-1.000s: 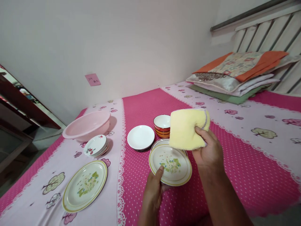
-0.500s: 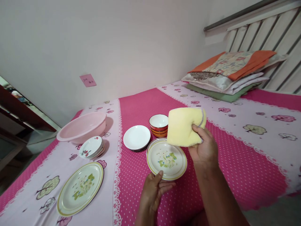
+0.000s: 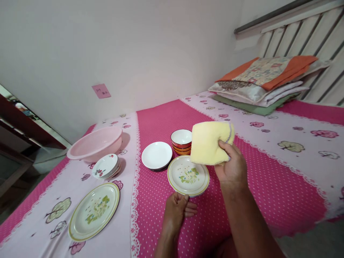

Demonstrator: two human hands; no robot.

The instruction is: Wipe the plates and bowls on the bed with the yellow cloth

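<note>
My right hand (image 3: pixel 231 168) grips a folded yellow cloth (image 3: pixel 208 142) and holds it up above the bedspread. Just below the cloth a small flowered plate with a yellow rim (image 3: pixel 188 175) lies on the pink dotted bedspread (image 3: pixel 268 186). My left hand (image 3: pixel 177 211) rests at the plate's near edge, fingers loosely curled and nothing in them, the fingertips close to the rim.
Behind the plate stand stacked red and orange bowls (image 3: pixel 181 141) and stacked white plates (image 3: pixel 156 155). To the left are a larger flowered plate (image 3: pixel 94 210), a stack of small floral plates (image 3: pixel 105 166) and a pink basin (image 3: pixel 95 143). Folded bedding (image 3: pixel 263 80) lies at the far right.
The small flowered plate has gone down from my left hand onto the bedspread. My left hand has let go and drawn back to its near edge. The cloth stays held up.
</note>
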